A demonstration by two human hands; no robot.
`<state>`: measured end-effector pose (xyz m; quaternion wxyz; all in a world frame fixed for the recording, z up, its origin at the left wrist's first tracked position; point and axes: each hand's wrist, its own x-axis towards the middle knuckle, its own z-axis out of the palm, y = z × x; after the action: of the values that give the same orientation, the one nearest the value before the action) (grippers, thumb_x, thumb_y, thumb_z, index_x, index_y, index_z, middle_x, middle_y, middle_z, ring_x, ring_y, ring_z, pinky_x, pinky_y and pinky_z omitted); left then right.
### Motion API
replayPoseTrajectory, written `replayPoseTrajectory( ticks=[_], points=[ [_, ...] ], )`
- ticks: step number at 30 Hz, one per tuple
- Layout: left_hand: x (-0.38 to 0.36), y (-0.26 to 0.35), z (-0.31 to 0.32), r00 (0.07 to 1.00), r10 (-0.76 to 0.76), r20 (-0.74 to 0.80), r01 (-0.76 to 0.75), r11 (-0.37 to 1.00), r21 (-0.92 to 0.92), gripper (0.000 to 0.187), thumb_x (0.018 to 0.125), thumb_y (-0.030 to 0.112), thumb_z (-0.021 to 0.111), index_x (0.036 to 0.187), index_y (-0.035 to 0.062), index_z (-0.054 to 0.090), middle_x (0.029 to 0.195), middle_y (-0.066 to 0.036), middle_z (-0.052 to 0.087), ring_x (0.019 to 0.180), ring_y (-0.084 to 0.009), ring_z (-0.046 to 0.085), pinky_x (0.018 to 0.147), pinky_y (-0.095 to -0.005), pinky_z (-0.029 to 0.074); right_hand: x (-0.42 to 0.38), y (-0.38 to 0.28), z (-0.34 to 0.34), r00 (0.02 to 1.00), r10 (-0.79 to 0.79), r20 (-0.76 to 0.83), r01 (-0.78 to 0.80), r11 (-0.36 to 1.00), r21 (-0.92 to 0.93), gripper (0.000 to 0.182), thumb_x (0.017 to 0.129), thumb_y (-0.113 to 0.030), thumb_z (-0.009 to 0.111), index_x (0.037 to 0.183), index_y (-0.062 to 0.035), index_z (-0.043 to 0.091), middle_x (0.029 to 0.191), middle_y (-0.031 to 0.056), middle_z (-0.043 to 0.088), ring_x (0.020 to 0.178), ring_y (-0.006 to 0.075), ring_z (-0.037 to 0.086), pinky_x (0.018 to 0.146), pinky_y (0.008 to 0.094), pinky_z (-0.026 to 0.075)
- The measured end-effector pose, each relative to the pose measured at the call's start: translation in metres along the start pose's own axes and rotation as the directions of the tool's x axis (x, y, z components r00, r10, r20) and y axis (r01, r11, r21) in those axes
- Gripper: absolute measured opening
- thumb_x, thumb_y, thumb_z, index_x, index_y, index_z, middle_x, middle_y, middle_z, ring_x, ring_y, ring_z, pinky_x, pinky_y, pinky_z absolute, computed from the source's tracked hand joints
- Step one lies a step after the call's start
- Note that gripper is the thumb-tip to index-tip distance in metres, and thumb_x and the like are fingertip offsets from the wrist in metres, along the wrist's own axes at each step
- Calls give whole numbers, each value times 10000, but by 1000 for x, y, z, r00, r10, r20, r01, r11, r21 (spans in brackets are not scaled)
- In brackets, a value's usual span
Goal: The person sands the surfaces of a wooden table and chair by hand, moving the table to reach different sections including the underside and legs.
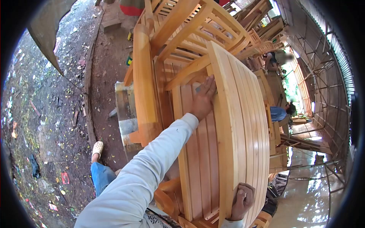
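Observation:
My left hand (203,102), at the end of a long pale sleeve, lies with extended fingers on the inner face of a slatted wooden piece (247,98). A small grey piece (198,89) shows beside its fingers, pressed to the wood. Near the bottom, my right hand (243,198) is curled closed against the outer slats beside the thick edge board. What its fingers hold, if anything, is hidden. The slatted piece has reddish boards (197,152) on its inner side.
A wooden bench with a thick rounded rail (143,83) stands beside the piece. A worn support (127,110) is under it. A clog (97,150) shows on the dirt ground. Other people (279,113) are at the right, beside more wooden furniture and boards.

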<state>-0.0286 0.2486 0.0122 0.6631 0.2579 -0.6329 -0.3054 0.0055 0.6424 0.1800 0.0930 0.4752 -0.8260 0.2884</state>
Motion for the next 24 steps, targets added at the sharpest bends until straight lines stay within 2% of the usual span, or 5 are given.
replayPoseTrajectory(
  ticks=[5,8,11,14,24],
  points=[
    [33,-28,-1,999,-19,38,17,998,55,712,785,-142,572,1486,-38,500,1584,-242,441,1458,-425,436,1214,-463,389,0,1,-2,1000,-9,8,9,1000,3,171,949,-97,584,959,35,692,1048,179,690,986,275,647,896,377,516],
    [45,-39,-1,999,27,30,-29,997,77,714,788,-101,601,1491,-34,495,1590,-228,440,1457,-427,434,1205,-464,397,-1,2,-1,1000,-8,6,7,1000,24,159,945,-79,581,962,32,694,1048,175,692,985,270,643,891,373,516],
    [45,-36,-7,997,26,73,-39,983,182,713,787,-70,618,1489,-29,499,1580,-225,456,1434,-427,457,1190,-466,411,-1,2,-1,1000,-16,6,16,1000,14,150,941,-70,584,964,31,694,1045,170,694,984,266,640,885,367,514],
    [48,-35,-12,995,25,98,-40,986,159,692,787,-54,633,1470,-26,520,1551,-226,491,1395,-428,493,1165,-462,435,1,-1,-1,1000,-12,7,11,1000,24,156,946,-78,583,961,33,692,1044,169,695,975,264,641,868,366,517],
    [60,-29,-10,997,79,-10,-78,997,19,561,826,-21,653,1382,-27,578,1474,-247,541,1352,-420,513,1124,-463,468,0,-8,1,999,51,-11,-49,995,83,157,941,-80,583,954,36,689,1034,155,680,925,218,621,780,305,495]
  ],
)
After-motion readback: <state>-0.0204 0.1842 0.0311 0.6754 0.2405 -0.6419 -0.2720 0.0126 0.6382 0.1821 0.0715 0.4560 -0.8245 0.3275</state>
